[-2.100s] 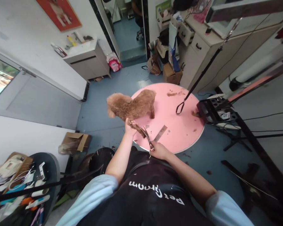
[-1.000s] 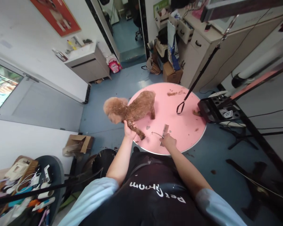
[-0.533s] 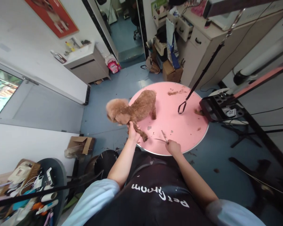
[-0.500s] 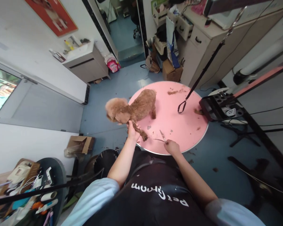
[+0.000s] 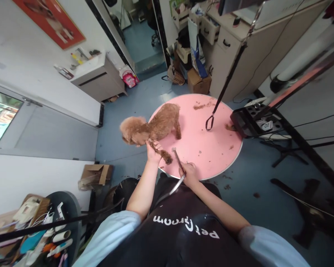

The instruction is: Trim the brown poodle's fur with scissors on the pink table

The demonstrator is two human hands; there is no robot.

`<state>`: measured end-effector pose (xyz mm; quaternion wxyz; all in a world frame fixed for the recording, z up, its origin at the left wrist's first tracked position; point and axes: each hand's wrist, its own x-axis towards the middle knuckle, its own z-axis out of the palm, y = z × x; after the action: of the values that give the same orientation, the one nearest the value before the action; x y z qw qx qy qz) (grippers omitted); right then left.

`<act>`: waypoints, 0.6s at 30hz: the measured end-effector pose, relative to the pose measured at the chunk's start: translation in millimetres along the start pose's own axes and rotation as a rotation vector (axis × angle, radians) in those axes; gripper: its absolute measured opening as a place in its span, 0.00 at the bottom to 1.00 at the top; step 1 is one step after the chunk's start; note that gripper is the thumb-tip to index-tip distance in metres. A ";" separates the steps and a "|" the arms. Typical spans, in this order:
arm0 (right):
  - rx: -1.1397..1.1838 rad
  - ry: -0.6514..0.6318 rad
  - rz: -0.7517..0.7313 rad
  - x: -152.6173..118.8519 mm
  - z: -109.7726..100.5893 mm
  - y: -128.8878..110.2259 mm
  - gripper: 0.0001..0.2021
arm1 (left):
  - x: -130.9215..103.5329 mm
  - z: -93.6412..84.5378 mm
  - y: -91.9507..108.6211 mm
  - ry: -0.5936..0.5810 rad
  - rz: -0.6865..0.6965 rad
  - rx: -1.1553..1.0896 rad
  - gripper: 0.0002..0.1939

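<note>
A curly brown dog (image 5: 164,120) with a fluffy, paler head stands at the left part of the round pink table (image 5: 195,129). Its head reaches past the table's edge. My left hand (image 5: 154,151) is closed around one of its front legs (image 5: 166,157), held out toward me, with the paw showing beyond my fingers. In my right hand (image 5: 190,174), close to the near edge of the table, are scissors (image 5: 178,184) with the blades spread very wide. One blade points up and away, the other down toward my apron. The blades are apart from the paw.
A black grooming loop (image 5: 209,123) hangs over the table's right half. Beside the right rim is a black tool holder (image 5: 250,120). Cut hair (image 5: 202,106) lies on the tabletop. At lower left stands a cluttered dark cart (image 5: 69,207).
My right hand has moved left and turned, and the scissors' blades have swung wider apart. My left hand still grips the dog's leg. The whole view has shifted slightly.
</note>
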<state>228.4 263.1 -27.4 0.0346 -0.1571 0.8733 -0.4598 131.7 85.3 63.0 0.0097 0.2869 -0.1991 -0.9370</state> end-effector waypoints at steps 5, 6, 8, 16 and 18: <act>0.033 -0.005 0.020 -2.1 7.4 1.9 0.14 | -1.0 3.6 1.7 -0.043 0.011 -0.008 0.30; 0.037 0.018 0.034 -1.7 8.0 0.9 0.13 | -0.7 4.2 2.1 -0.050 0.010 -0.014 0.30; 0.044 0.023 0.024 -1.0 7.8 -1.5 0.13 | 0.1 5.4 2.5 -0.048 0.012 -0.008 0.30; 0.088 -0.007 -0.057 -6.4 -4.8 -18.2 0.08 | 6.5 5.3 3.5 -0.025 0.024 0.043 0.30; 0.101 -0.118 -0.147 -8.2 -7.2 -24.1 0.08 | 7.5 3.8 4.0 -0.024 0.021 0.024 0.29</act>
<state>240.5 258.6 -4.3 0.0598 -0.2456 0.8315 -0.4946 123.0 82.1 63.4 0.0137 0.2735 -0.2133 -0.9378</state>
